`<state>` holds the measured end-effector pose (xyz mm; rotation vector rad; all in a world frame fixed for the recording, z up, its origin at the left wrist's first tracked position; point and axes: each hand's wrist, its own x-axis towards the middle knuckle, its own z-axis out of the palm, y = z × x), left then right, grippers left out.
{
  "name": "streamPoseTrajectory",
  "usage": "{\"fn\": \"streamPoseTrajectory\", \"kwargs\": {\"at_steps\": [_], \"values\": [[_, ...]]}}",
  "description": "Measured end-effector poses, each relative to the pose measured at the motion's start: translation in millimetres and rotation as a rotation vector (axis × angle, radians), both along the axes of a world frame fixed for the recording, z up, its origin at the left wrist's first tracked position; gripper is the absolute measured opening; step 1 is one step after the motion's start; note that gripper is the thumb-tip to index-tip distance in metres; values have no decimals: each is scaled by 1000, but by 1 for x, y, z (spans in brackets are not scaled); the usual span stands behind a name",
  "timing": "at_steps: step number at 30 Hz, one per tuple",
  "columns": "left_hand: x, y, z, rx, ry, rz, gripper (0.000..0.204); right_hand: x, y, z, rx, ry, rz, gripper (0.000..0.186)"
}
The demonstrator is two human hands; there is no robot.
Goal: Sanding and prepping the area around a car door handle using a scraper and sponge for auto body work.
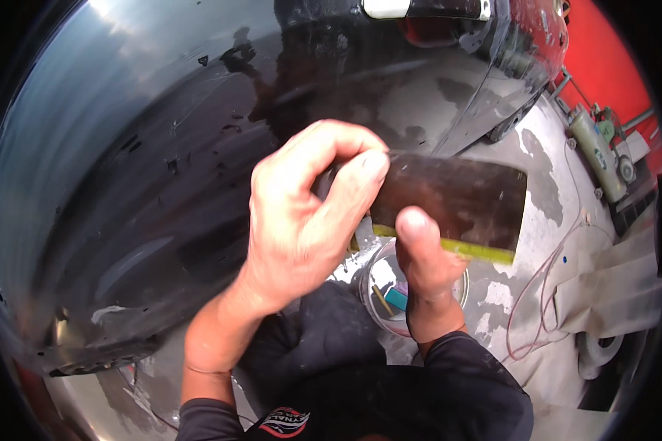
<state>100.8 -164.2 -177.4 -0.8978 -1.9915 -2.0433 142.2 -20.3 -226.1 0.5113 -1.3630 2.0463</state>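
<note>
A flat rectangular sanding block (456,202) is held up in front of me, its face dark like sandpaper and its lower edge yellow-green. My right hand (428,264) grips it from below, thumb over the lower edge; the other fingers are hidden behind. Curled at the block's upper left corner, my left hand (294,213) pinches there between thumb and forefinger. Both hands are in front of a large dark car body panel (176,147), which has scuffs, streaks and dull grey patches.
Below my right hand stands a round bucket (366,283) holding a teal piece (396,298) and a thin stick. A hose (518,309) loops over the stained floor. Right of that are a pale green cylinder (596,151), a red wall (610,59) and a draped sheet (610,287).
</note>
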Motion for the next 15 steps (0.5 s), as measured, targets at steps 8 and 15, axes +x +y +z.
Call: {"fn": "streamPoseTrajectory", "kwargs": {"at_steps": [8,15], "values": [[-45,24,27,-265,740,602,33,-81,29,51,526,427,-784,15],[-40,38,28,-456,692,758,36,-101,40,92,432,248,-555,17]]}}
